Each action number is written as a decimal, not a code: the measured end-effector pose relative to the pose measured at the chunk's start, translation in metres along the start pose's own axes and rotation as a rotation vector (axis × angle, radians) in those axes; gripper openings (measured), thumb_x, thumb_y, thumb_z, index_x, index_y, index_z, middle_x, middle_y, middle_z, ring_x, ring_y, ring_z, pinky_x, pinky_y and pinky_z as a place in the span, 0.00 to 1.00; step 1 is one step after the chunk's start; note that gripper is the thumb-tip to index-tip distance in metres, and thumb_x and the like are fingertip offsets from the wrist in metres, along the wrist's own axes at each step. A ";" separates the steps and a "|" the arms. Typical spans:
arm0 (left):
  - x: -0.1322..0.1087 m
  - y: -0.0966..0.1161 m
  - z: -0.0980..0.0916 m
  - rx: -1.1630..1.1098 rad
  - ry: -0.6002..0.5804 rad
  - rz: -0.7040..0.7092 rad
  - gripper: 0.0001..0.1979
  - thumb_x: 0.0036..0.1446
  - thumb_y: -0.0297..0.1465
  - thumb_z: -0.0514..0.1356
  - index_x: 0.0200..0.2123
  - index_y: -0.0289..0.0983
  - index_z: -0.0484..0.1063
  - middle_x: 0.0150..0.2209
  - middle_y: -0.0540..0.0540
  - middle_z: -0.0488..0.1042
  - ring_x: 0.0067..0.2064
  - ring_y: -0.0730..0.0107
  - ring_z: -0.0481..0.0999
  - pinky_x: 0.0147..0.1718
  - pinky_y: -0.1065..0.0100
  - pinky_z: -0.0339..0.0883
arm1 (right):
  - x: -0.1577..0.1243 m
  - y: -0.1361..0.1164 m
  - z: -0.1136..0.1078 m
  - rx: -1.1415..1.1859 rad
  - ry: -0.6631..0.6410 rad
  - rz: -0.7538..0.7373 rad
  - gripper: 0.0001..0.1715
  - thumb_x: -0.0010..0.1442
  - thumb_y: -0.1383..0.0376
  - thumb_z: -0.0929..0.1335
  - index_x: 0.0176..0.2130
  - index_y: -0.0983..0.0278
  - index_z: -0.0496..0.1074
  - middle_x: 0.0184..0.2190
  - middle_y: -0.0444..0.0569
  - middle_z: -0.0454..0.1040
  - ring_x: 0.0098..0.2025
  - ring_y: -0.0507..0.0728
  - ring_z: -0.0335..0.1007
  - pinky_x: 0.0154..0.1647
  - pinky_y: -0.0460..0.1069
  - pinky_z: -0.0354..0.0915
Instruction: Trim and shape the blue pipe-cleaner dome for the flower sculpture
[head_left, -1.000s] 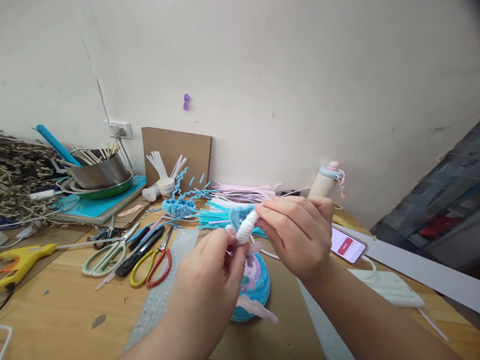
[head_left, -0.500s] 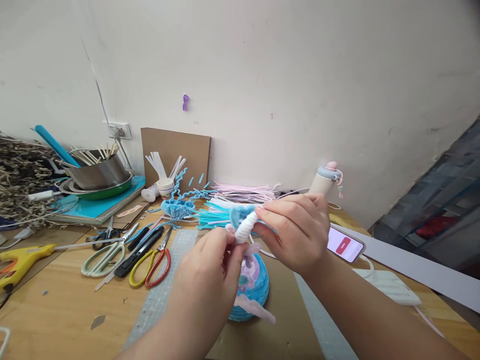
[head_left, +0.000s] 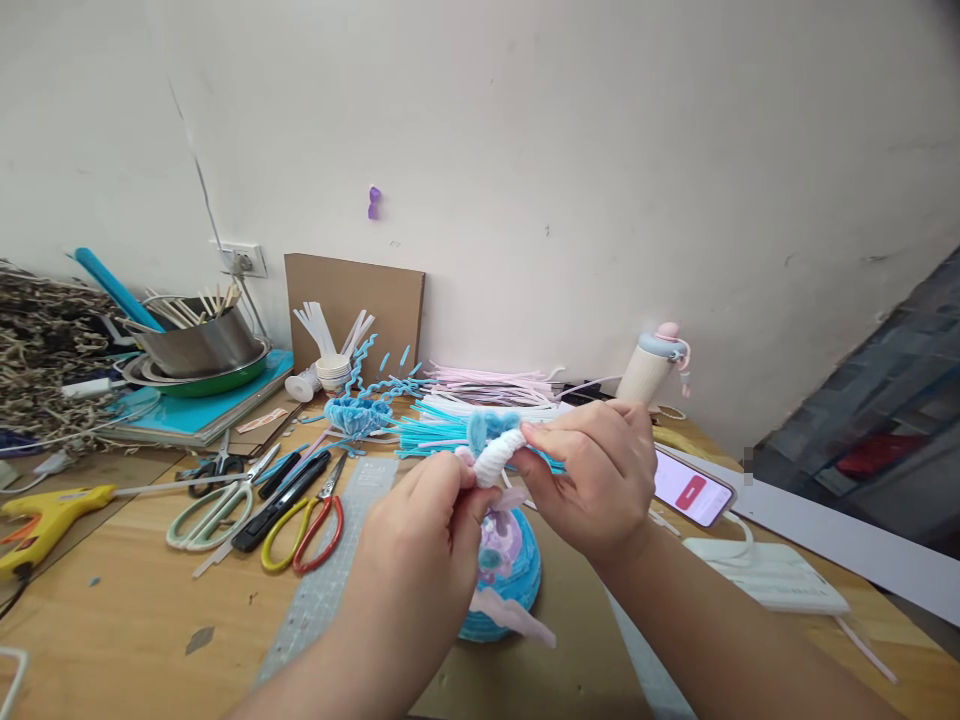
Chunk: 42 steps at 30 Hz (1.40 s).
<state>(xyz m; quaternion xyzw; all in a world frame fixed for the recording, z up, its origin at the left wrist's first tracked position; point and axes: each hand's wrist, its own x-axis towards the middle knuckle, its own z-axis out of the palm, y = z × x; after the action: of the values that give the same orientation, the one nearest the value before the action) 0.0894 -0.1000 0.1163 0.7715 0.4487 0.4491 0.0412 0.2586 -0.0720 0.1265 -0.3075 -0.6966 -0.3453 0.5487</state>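
Note:
A white coil of wound pipe cleaner is pinched between my two hands above the middle of the table. My left hand grips its lower left end, and my right hand pinches the upper right end. Right behind the coil shows a fuzzy blue pipe-cleaner piece; whether it is joined to the coil I cannot tell. Below the hands sits a round blue pipe-cleaner piece with a lilac flower-like centre, partly hidden by my left hand. A pale pink wavy strip lies across its front.
Scissors with red and yellow handles, pale green scissors, a black cutter and a yellow glue gun lie left. Blue pipe cleaners lie behind. A phone and bottle are right.
The white coil has tipped to a flatter, slightly curved pose. My right hand has dropped a little, while my left keeps its pinch. The view has shifted slightly.

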 end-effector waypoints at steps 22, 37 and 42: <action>0.006 0.004 -0.001 0.011 -0.049 -0.161 0.08 0.56 0.34 0.57 0.26 0.39 0.63 0.22 0.52 0.71 0.23 0.72 0.69 0.22 0.71 0.59 | -0.001 0.014 0.003 -0.106 -0.100 0.153 0.13 0.59 0.64 0.69 0.44 0.65 0.71 0.40 0.55 0.77 0.43 0.61 0.72 0.44 0.55 0.63; 0.003 0.001 0.001 0.029 0.026 -0.099 0.09 0.56 0.35 0.59 0.26 0.39 0.64 0.22 0.52 0.71 0.23 0.73 0.70 0.21 0.71 0.61 | 0.001 0.007 0.020 0.160 -0.076 0.468 0.08 0.60 0.63 0.68 0.39 0.63 0.75 0.32 0.49 0.77 0.36 0.56 0.73 0.38 0.51 0.68; 0.003 0.001 0.001 0.037 0.070 -0.063 0.08 0.54 0.32 0.60 0.26 0.39 0.63 0.21 0.53 0.70 0.22 0.74 0.70 0.20 0.73 0.60 | -0.001 0.009 0.026 0.155 -0.075 0.405 0.06 0.61 0.65 0.67 0.38 0.63 0.75 0.35 0.50 0.78 0.38 0.56 0.73 0.41 0.51 0.68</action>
<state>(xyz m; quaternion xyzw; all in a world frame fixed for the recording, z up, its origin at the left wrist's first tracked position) 0.0914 -0.0982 0.1176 0.7416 0.4822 0.4657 0.0254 0.2520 -0.0453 0.1223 -0.4108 -0.6648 -0.1618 0.6025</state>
